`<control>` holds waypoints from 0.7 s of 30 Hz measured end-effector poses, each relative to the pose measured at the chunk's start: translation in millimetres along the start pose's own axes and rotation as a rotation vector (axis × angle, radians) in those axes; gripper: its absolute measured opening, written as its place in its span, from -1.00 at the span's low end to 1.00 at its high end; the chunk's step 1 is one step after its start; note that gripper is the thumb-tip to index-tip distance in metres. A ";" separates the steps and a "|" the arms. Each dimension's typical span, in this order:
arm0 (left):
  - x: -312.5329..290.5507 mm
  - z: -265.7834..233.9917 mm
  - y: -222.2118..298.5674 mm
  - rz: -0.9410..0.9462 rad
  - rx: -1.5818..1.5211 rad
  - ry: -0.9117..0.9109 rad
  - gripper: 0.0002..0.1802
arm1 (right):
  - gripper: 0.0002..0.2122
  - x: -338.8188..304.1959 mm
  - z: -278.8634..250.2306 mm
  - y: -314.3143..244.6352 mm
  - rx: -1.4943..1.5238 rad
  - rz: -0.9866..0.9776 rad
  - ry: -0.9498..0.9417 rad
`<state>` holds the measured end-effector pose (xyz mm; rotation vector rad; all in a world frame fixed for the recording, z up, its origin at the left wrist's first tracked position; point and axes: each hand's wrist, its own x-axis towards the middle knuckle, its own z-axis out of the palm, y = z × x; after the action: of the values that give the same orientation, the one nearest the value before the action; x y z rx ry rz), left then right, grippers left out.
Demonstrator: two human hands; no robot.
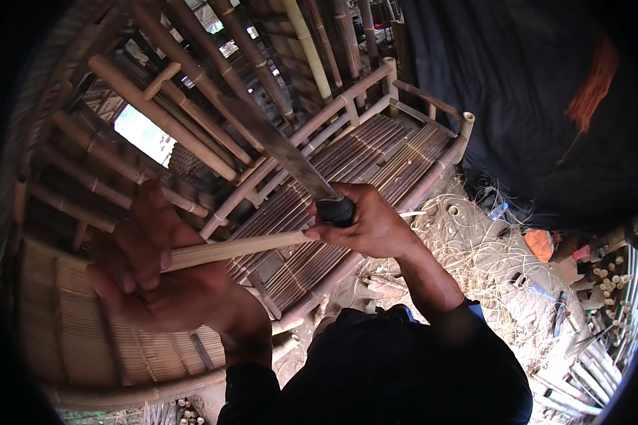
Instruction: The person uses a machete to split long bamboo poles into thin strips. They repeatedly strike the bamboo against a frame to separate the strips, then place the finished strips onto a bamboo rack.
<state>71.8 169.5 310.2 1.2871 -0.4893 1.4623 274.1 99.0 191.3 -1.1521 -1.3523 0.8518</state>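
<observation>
My right hand [368,221] is closed round the dark handle of a large knife [283,150], whose broad blade slants up and to the left. A pale bamboo strip [241,248] runs between my two hands. Its right end meets the fingertips of my right hand, below the knife handle. The left end lies in my left hand [170,276], whose fingers curl over it with the palm turned up. The blade stays apart from the strip, above it.
Beneath my hands stands a bamboo bench [333,191] with a slatted seat and rails. A slatted bamboo panel [71,312] is at lower left. Thin shavings [468,241] litter the ground at right, near an orange item [539,244]. Dark cloth [503,106] hangs at upper right; cut bamboo poles [592,375] lie at lower right.
</observation>
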 end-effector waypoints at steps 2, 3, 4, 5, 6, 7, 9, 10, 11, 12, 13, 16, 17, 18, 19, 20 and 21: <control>3.6 -3.9 -1.9 -0.010 -0.053 -0.019 -0.66 | -0.67 5.5 -7.1 11.7 0.023 0.011 -0.020; 6.7 -5.4 -2.4 -0.016 -0.080 -0.031 -0.66 | -0.69 8.0 -6.9 21.4 0.053 -0.115 -0.004; 10.4 -5.0 -7.5 0.001 -0.080 -0.037 -0.64 | -0.70 9.8 -7.3 24.0 0.124 -0.098 -0.022; 15.1 -2.1 -15.7 0.016 -0.079 -0.044 -0.63 | -0.72 11.8 -7.2 26.0 0.196 -0.083 -0.039; 18.5 -2.3 -24.0 0.030 -0.078 -0.052 -0.61 | -0.73 13.6 -6.3 28.5 0.270 -0.068 -0.055; 21.9 -5.9 -31.2 0.042 -0.174 -0.061 -0.63 | -0.79 17.0 -2.9 32.9 0.352 -0.086 -0.002; 22.8 -33.8 -56.7 0.244 0.616 -0.039 -0.62 | -0.81 27.0 0.0 27.9 0.418 -0.080 0.192; -8.0 -44.5 -89.3 0.214 0.835 0.036 -0.49 | -0.81 31.8 -0.2 25.1 0.443 -0.074 0.288; -36.6 -52.6 -118.0 0.176 1.061 0.102 -0.27 | -0.83 37.3 -0.7 18.3 0.456 -0.055 0.409; -71.4 -68.0 -145.6 -0.053 0.852 0.069 -0.03 | -0.82 43.3 -4.3 13.0 0.420 -0.064 0.454; -87.9 -73.3 -168.0 -0.132 0.739 0.046 -0.16 | -0.82 52.8 -4.7 7.1 0.404 -0.086 0.488; -123.2 -55.9 -220.1 -0.444 0.356 -0.002 -0.51 | -0.81 63.8 -16.0 -4.3 0.292 -0.133 0.538; -111.9 -54.0 -223.4 -0.430 0.453 0.000 -0.56 | -0.81 63.1 -22.8 -12.3 0.278 -0.136 0.546; -95.6 -54.2 -227.0 -0.414 0.549 0.005 -0.56 | -0.80 60.8 -30.3 -22.1 0.264 -0.138 0.553; -75.1 -69.6 -240.5 -0.146 0.576 -0.067 -0.53 | -0.72 59.8 -36.0 -39.0 0.113 -0.192 0.642; -50.5 -61.2 -238.3 -0.191 0.441 0.041 -0.51 | -0.69 59.8 -48.8 -48.5 -0.009 -0.324 0.687; -25.4 -53.2 -230.7 -0.232 0.298 0.145 -0.51 | -0.70 57.9 -65.5 -69.3 -0.412 -0.426 0.769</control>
<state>247.6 281.0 194.6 1.4040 -0.0224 1.4540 332.5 127.7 282.0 -1.2505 -1.0618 -0.1972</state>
